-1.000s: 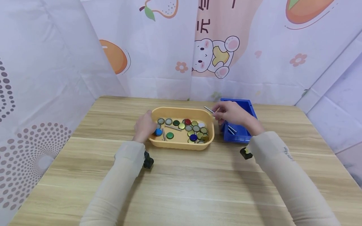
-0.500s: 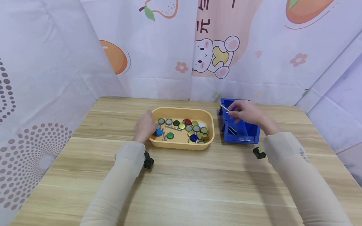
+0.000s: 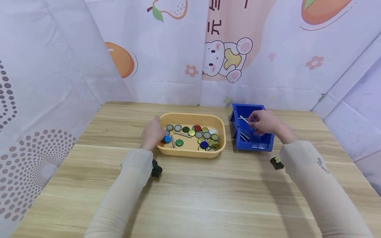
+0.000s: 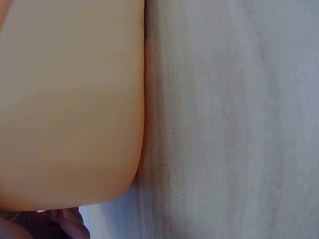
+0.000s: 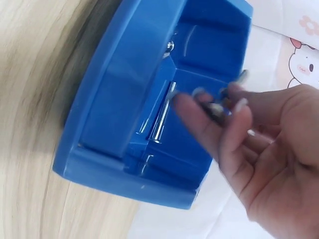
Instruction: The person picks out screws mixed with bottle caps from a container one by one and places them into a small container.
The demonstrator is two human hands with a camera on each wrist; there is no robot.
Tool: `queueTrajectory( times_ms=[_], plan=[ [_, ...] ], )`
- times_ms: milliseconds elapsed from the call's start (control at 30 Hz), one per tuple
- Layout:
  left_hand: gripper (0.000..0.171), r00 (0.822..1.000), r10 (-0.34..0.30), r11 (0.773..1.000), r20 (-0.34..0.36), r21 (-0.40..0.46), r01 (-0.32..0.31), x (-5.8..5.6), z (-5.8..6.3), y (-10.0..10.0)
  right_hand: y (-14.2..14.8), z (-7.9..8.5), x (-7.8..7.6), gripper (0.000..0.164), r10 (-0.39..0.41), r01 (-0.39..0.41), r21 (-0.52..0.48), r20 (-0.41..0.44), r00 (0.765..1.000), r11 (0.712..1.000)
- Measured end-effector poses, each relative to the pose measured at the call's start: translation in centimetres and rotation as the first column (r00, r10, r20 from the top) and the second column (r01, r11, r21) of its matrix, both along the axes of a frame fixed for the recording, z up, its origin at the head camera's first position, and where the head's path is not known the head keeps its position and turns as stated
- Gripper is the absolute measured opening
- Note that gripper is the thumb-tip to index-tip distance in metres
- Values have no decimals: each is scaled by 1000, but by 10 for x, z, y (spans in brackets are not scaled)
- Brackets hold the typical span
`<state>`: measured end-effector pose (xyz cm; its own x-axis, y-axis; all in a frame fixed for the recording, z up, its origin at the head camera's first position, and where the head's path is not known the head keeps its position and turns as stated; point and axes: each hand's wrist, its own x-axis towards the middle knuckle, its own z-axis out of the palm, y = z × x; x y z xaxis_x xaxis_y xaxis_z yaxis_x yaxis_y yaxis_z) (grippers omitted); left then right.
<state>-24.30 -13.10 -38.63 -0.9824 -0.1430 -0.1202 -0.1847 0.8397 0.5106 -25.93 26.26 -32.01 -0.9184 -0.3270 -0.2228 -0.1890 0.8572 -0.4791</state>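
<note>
My left hand (image 3: 152, 133) grips the left end of a yellow-orange plastic tray (image 3: 190, 153); in the left wrist view, curled fingers (image 4: 70, 223) show at the tray's end. Several bottle caps in green, gold, red, blue and silver lie inside it, among them a green cap (image 3: 179, 142), along with a few long bolts (image 3: 182, 134). Over a blue bin (image 3: 254, 147) on the right, my right hand (image 3: 265, 122) pinches a bolt (image 3: 244, 119), tilted and blurred in the right wrist view. Other bolts (image 5: 163, 112) lie on the bin's floor.
Both containers stand side by side on a wood-grain table (image 3: 202, 195), with a narrow gap between them. A printed curtain (image 3: 166, 66) hangs right behind the table's back edge. Black wrist cameras (image 3: 156, 169) hang below both sleeves.
My right hand has moved right and slightly down with the bolt, from the bin's left edge to over its inside. The left hand and the tray have stayed in place.
</note>
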Motion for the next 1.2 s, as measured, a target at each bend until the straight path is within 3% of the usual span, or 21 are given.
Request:
queueTrajectory(
  times_ms=[533, 867, 1200],
  plan=[
    [58, 1000, -4, 1000, 1, -18, 4, -2, -1, 0, -3, 3, 2, 24, -10, 10, -10, -43, 999, 1000],
    [59, 1000, 4, 1000, 5, -6, -4, -1, -2, -1, -32, 12, 4, 22, -3, 5, 13, -138, 990, 1000],
    [56, 1000, 10, 1000, 11, -8, -10, -1, -1, 0, -68, 10, 11, 17, 67, -67, 5, -185, 981, 998]
  ],
)
